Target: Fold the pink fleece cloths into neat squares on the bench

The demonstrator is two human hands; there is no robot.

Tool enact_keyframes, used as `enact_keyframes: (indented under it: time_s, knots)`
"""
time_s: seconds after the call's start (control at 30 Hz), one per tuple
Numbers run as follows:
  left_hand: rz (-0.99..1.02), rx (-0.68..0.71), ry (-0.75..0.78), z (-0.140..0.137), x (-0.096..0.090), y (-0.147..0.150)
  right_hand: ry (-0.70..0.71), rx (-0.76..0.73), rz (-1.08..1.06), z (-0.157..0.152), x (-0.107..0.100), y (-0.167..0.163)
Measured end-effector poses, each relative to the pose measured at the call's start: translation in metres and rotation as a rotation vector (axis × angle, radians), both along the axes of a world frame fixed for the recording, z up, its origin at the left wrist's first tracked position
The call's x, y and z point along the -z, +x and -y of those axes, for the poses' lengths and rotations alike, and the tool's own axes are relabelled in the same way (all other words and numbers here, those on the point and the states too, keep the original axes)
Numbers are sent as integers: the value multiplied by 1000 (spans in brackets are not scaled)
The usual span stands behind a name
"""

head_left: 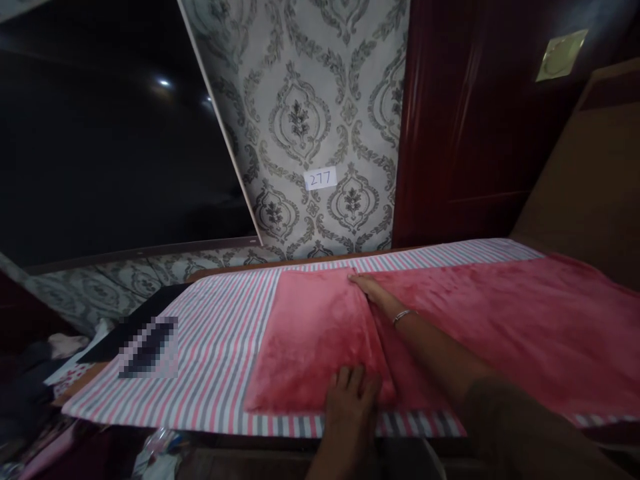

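A pink plush blanket [500, 320] is spread along the table, its left end doubled over into a smooth folded panel [310, 327]. My left hand [350, 400] rests on the near right part of that panel, palm down, fingers apart and bent slightly. At the panel's far right corner, my right hand [364, 285] has its fingers closed on the fold's edge; the fingers under the cloth are hidden. A bracelet [404, 316] circles my right wrist. Beneath the blanket lies a pink, grey and white striped cloth [200, 353].
A large dark screen [110, 133] hangs at the left. Patterned wallpaper [300, 87] carries a paper label [321, 178] reading 277. A dark red door [450, 133] and a cardboard sheet [590, 180] stand right. Loose clothes [30, 393] lie lower left, beside a pixelated patch.
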State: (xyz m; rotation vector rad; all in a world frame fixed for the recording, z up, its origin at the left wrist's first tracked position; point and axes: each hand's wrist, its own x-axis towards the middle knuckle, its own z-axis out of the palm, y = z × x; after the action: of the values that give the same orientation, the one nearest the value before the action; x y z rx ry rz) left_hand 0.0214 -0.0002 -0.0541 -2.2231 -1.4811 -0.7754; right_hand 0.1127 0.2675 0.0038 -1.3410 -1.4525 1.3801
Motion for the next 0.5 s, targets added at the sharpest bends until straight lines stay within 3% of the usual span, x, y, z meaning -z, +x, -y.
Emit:
enact_keyframes:
  time_s: [0.17,0.3,0.5]
  knots:
    - [57,-10,27,3,-9,2,8,25,-10,-15,-8,-3]
    - [-27,-1,-17,-3,-9,10,30,29,33,-15,-9,4]
    - [-104,-48,-88,-5,-1,14,185,1,111,-4,-9,8]
